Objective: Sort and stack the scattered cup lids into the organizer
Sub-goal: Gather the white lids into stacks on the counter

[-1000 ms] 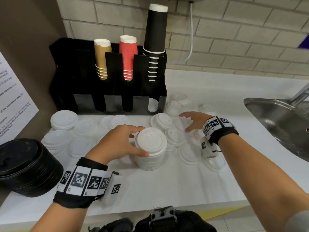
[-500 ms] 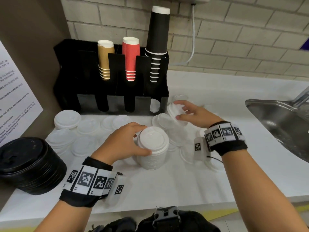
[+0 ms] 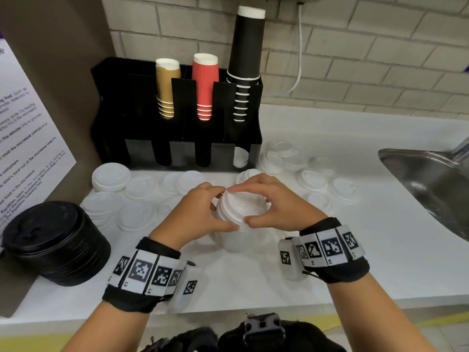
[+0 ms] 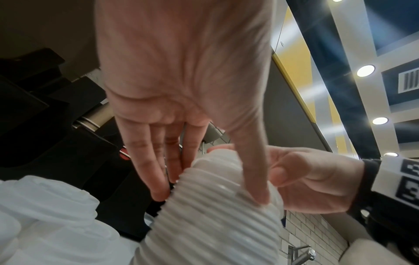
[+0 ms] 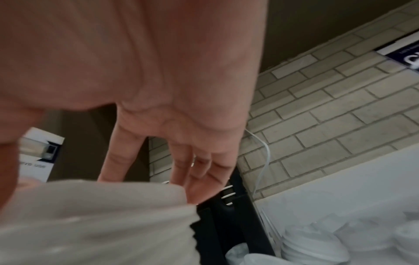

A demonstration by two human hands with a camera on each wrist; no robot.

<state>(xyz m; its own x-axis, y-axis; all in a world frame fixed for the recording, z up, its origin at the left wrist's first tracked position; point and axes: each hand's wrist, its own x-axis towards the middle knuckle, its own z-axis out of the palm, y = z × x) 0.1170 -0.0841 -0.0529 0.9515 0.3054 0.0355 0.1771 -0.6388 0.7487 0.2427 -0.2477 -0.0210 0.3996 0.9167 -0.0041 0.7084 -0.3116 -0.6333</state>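
Pale brick wall (image 3: 355,47) backs a white desk (image 3: 253,280) in the head view, with a steel sink (image 3: 431,184) set into it at the right. At the rear stands a black organizer (image 3: 177,138) holding upside-down stacks of tan cups (image 3: 166,87), red cups (image 3: 205,85) and black cups (image 3: 245,62). Loose white lids (image 3: 314,179) lie scattered on the desk in front of and to the right of the organizer, and a stack of black lids (image 3: 54,242) sits at the left edge. In the middle stands a tall stack of white lids (image 3: 238,217). The left hand (image 3: 195,214) curls round its upper left side, thumb at the front. The right hand (image 3: 276,201) pinches the top lid's rim, forefinger at the back, thumb at the front. Both wrists wear bands with printed markers.

From the left wrist, the left hand (image 4: 181,89) has its fingers (image 4: 147,161) on the far side of the ribbed stack of white lids (image 4: 215,206) and its thumb on the near side; the right hand (image 4: 312,179) grips the top from the other side.

From the right wrist, blurred, the right hand (image 5: 170,89) reaches its fingers (image 5: 199,179) down onto the far rim of the stack of white lids (image 5: 102,224); more loose white lids (image 5: 317,242) lie at the lower right.
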